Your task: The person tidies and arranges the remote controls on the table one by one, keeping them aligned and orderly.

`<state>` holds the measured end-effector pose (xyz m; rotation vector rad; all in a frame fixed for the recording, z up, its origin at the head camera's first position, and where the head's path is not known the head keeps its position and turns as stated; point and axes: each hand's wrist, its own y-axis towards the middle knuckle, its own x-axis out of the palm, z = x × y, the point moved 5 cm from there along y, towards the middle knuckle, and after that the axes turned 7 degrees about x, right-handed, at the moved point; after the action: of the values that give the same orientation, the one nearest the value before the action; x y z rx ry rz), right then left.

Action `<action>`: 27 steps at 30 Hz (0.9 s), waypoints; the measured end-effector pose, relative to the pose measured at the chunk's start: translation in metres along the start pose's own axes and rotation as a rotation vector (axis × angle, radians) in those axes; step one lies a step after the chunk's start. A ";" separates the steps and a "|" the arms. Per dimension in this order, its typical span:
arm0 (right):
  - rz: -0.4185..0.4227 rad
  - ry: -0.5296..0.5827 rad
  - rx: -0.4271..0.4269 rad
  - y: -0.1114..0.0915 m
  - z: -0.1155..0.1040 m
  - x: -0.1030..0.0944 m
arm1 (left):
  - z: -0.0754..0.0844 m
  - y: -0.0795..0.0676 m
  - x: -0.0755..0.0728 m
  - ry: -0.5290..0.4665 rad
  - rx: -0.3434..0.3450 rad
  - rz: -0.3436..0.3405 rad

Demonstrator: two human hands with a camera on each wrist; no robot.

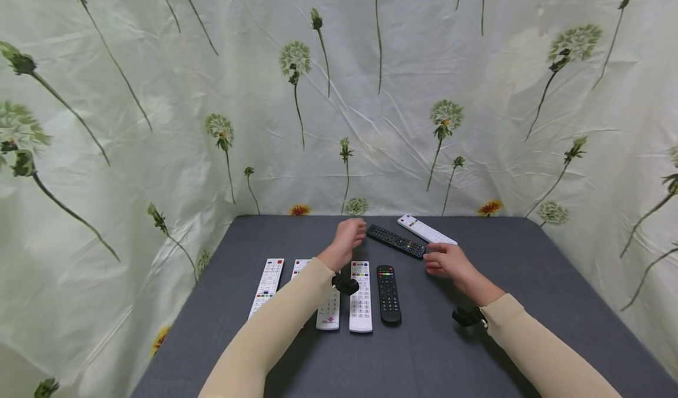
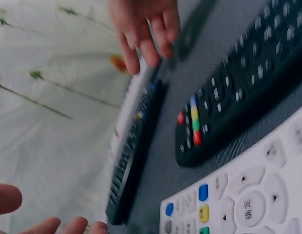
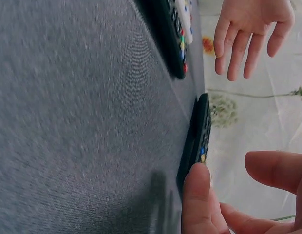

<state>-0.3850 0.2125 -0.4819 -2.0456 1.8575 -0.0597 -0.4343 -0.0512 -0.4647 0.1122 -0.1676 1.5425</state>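
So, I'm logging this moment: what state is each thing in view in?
Rear black remote: face up, slanted
Rear white remote: face up, slanted
Front black remote: face up
Front white remotes: face up, some partly hidden by the left sleeve
Left hand: holding nothing, thumb and fingers apart
Right hand: likewise; whether it touches the rear black remote is unclear
Wristbands: worn
Cloth: hanging, creased

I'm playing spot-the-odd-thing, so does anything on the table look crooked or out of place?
Yes: toward the far side of the table, one black remote and one white remote lie slanted, apart from the neater row of remotes nearer the front.
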 end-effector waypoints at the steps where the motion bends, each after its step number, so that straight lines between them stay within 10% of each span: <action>1: -0.003 0.004 0.005 0.003 0.000 0.000 | -0.001 0.003 0.000 0.009 0.002 0.009; 15: -0.004 0.001 0.081 0.016 0.009 0.003 | -0.034 0.037 0.003 0.150 -0.036 -0.008; 27: 0.006 -0.014 0.055 0.021 0.014 0.006 | -0.039 0.038 0.007 0.334 -0.010 -0.105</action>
<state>-0.4003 0.2091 -0.5023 -1.9991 1.8326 -0.0930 -0.4707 -0.0360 -0.5034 -0.1430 0.0942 1.4334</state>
